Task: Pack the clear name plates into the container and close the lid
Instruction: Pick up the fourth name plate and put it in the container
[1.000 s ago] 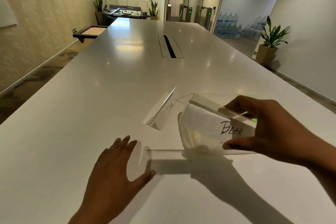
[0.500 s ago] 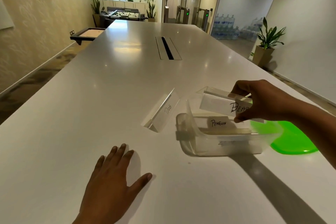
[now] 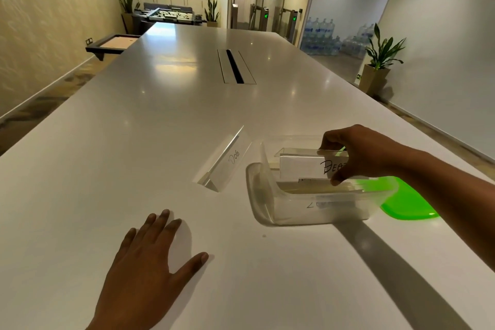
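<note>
Head view, right of centre: right hand [image 3: 367,153] pinches the Bear name plate [image 3: 302,169], partly down inside the clear container [image 3: 321,209]; left hand [image 3: 144,270] lies flat, fingers spread, on the table [image 3: 187,115] lower left. Best lowered level, let go once seated.

The container [image 3: 321,211] stands on the surface [image 3: 107,169], to the right. The Dog plate [image 3: 227,163] lies just left of it, apart from it. The Bear plate [image 3: 302,169] is partly inside the container, pinched by the right hand [image 3: 359,153]. The lid [image 3: 404,203] lies just right of the container. The left hand [image 3: 144,270] rests flat at front left. A slot [image 3: 235,66] lies well behind.
</note>
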